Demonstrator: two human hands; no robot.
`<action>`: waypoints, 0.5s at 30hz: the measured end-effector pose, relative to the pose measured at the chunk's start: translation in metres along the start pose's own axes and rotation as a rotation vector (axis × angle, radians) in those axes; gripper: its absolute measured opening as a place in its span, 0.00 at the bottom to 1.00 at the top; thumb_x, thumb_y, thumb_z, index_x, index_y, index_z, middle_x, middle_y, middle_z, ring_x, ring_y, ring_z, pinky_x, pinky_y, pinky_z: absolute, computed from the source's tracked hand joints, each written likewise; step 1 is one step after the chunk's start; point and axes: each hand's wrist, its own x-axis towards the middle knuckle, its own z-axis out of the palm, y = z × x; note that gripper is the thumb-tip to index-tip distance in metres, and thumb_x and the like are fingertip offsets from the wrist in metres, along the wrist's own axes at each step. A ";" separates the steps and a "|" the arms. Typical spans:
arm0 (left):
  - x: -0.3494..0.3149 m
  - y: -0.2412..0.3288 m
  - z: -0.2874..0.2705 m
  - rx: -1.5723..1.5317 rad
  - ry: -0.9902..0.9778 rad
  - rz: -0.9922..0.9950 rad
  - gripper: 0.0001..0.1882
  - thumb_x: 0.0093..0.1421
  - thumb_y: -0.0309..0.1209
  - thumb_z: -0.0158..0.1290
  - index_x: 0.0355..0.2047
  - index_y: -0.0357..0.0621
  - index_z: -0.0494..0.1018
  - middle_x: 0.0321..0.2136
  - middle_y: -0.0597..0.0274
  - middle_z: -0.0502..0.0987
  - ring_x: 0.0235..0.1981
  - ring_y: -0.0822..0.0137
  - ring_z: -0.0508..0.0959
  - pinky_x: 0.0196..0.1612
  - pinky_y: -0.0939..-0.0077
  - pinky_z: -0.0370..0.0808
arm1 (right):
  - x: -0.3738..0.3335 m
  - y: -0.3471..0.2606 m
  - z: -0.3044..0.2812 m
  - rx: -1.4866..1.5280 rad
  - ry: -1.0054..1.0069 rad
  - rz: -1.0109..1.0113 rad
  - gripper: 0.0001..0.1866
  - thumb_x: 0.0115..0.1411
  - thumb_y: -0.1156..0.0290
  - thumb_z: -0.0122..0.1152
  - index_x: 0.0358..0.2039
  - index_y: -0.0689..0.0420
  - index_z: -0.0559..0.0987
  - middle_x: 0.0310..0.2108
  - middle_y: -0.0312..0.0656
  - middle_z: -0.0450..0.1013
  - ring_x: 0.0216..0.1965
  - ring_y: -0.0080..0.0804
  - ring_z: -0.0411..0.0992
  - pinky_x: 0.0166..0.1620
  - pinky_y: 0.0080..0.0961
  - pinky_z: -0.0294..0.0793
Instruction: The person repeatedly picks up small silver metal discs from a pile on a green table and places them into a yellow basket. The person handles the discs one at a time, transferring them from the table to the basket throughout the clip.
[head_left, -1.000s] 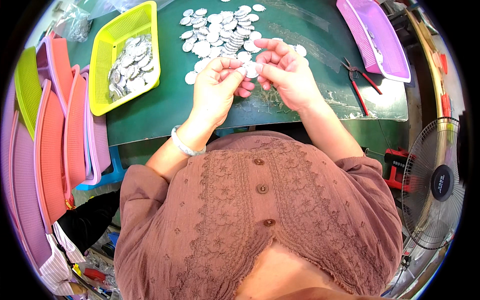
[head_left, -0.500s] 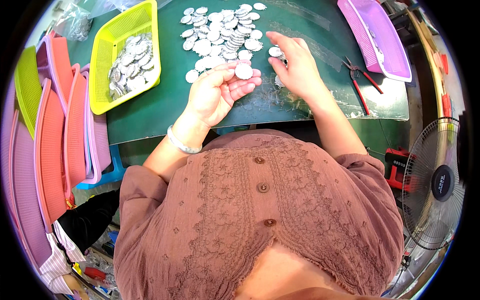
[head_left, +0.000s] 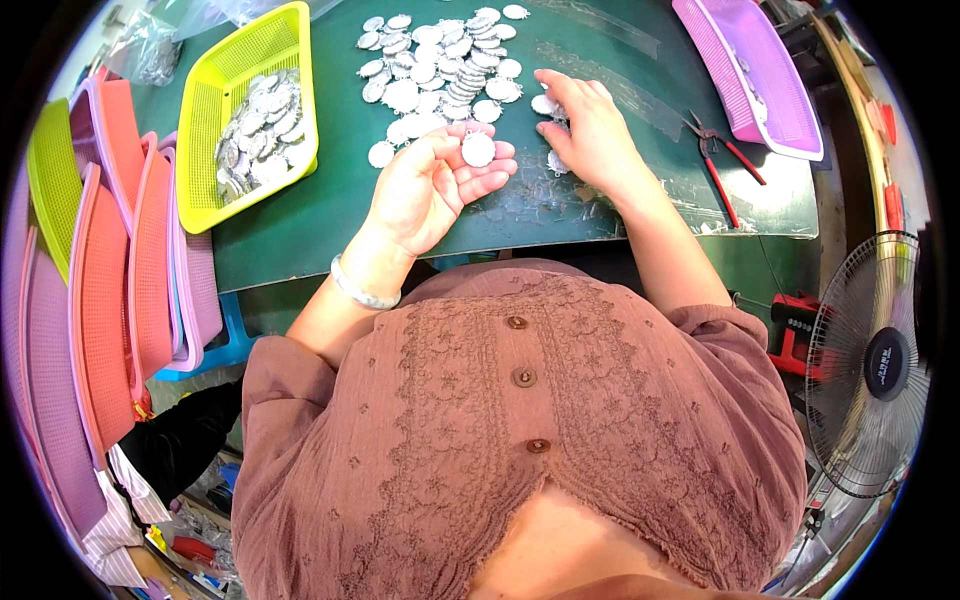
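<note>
My left hand [head_left: 425, 185], palm up, pinches one round silvery disc with a scalloped edge [head_left: 478, 149] at its fingertips. Beyond it a loose pile of similar discs [head_left: 440, 65] lies on the green tabletop. My right hand [head_left: 592, 130] rests over a few more discs [head_left: 545, 104] to the right of the pile. Its thumb and forefinger are apart on either side of them, and the other fingers curl partly out of sight. I cannot tell whether those fingers grip any disc. One disc [head_left: 557, 162] shows just under the right thumb.
A yellow-green basket [head_left: 190, 160] holding many discs stands on the left. Red-handled pliers [head_left: 712, 165] lie open at the right, near a purple basket [head_left: 735, 70]. Stacked coloured baskets [head_left: 105, 300] rise beside the table's left end. A fan [head_left: 865, 365] stands at the right.
In my left hand the disc has tilted and shifted slightly left and down. My right hand has moved very little and stays over the discs beside the pile.
</note>
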 end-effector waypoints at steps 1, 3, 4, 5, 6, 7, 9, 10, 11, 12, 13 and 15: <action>0.000 0.000 -0.002 0.009 -0.001 -0.009 0.15 0.59 0.29 0.40 0.41 0.28 0.66 0.35 0.43 0.73 0.35 0.57 0.77 0.38 0.72 0.77 | 0.001 -0.001 -0.001 0.015 -0.006 0.016 0.24 0.44 0.76 0.58 0.46 0.59 0.68 0.35 0.46 0.72 0.40 0.44 0.66 0.45 0.34 0.64; 0.000 -0.001 -0.005 0.039 0.011 -0.024 0.13 0.59 0.29 0.42 0.38 0.31 0.67 0.33 0.45 0.74 0.33 0.59 0.77 0.37 0.72 0.77 | 0.002 -0.002 -0.001 0.046 -0.010 0.046 0.23 0.45 0.76 0.58 0.45 0.59 0.69 0.33 0.45 0.72 0.39 0.43 0.67 0.44 0.34 0.65; 0.000 -0.002 -0.006 0.060 0.024 -0.030 0.12 0.58 0.29 0.43 0.37 0.32 0.68 0.32 0.46 0.74 0.32 0.60 0.77 0.37 0.72 0.77 | 0.003 -0.002 -0.002 0.062 -0.013 0.061 0.23 0.45 0.76 0.58 0.44 0.59 0.69 0.32 0.45 0.72 0.39 0.43 0.67 0.43 0.34 0.65; 0.000 -0.002 -0.006 0.081 0.037 -0.035 0.10 0.58 0.29 0.44 0.36 0.34 0.68 0.30 0.48 0.74 0.31 0.61 0.77 0.36 0.72 0.77 | 0.003 -0.001 -0.001 0.076 0.003 0.055 0.22 0.45 0.76 0.57 0.44 0.59 0.69 0.31 0.45 0.72 0.38 0.43 0.67 0.42 0.34 0.65; -0.001 -0.003 -0.006 0.106 0.053 -0.039 0.10 0.57 0.28 0.45 0.36 0.35 0.68 0.30 0.49 0.74 0.30 0.62 0.77 0.35 0.73 0.76 | 0.003 0.000 0.000 0.090 0.019 0.049 0.22 0.45 0.76 0.56 0.44 0.58 0.69 0.30 0.44 0.72 0.37 0.43 0.68 0.41 0.34 0.66; -0.001 -0.003 -0.006 0.132 0.069 -0.043 0.09 0.57 0.28 0.45 0.35 0.35 0.68 0.29 0.51 0.74 0.28 0.63 0.77 0.34 0.74 0.76 | 0.003 0.001 0.001 0.103 0.035 0.043 0.21 0.46 0.77 0.56 0.44 0.58 0.69 0.29 0.44 0.73 0.36 0.44 0.68 0.40 0.35 0.67; -0.001 -0.004 -0.003 0.178 0.112 -0.043 0.08 0.56 0.28 0.46 0.35 0.36 0.69 0.28 0.54 0.74 0.26 0.66 0.76 0.32 0.76 0.75 | 0.003 0.006 0.003 0.181 0.100 0.064 0.20 0.48 0.77 0.54 0.44 0.58 0.69 0.28 0.42 0.73 0.33 0.38 0.69 0.37 0.31 0.68; -0.001 -0.004 0.001 0.198 0.140 -0.038 0.08 0.56 0.28 0.47 0.34 0.37 0.69 0.27 0.55 0.74 0.26 0.67 0.75 0.31 0.78 0.75 | 0.003 0.008 0.004 0.221 0.132 0.073 0.19 0.49 0.77 0.53 0.44 0.58 0.69 0.27 0.41 0.73 0.31 0.36 0.70 0.35 0.30 0.68; -0.001 -0.004 0.004 0.218 0.167 -0.033 0.07 0.56 0.28 0.47 0.34 0.37 0.69 0.27 0.56 0.74 0.25 0.68 0.75 0.30 0.79 0.74 | 0.003 0.006 0.002 0.398 0.059 0.129 0.19 0.51 0.78 0.53 0.45 0.59 0.69 0.27 0.39 0.72 0.31 0.30 0.69 0.36 0.25 0.67; -0.001 -0.004 0.006 0.226 0.174 -0.025 0.08 0.56 0.29 0.47 0.34 0.38 0.69 0.27 0.57 0.74 0.25 0.69 0.74 0.29 0.80 0.73 | 0.003 0.002 0.000 0.575 -0.016 0.186 0.19 0.52 0.79 0.52 0.46 0.59 0.68 0.27 0.37 0.72 0.31 0.24 0.68 0.36 0.20 0.67; 0.000 -0.004 0.007 0.234 0.180 -0.018 0.08 0.56 0.29 0.48 0.34 0.38 0.68 0.27 0.58 0.74 0.24 0.70 0.74 0.28 0.81 0.72 | 0.004 -0.001 -0.004 0.751 -0.091 0.242 0.19 0.54 0.79 0.51 0.48 0.59 0.67 0.28 0.35 0.71 0.30 0.19 0.68 0.37 0.15 0.66; 0.000 -0.003 0.009 0.267 0.163 -0.021 0.08 0.56 0.30 0.49 0.33 0.39 0.68 0.27 0.59 0.74 0.23 0.72 0.73 0.25 0.83 0.70 | 0.004 -0.008 -0.010 0.822 -0.218 0.177 0.18 0.54 0.78 0.51 0.47 0.59 0.68 0.25 0.34 0.71 0.29 0.17 0.66 0.35 0.16 0.65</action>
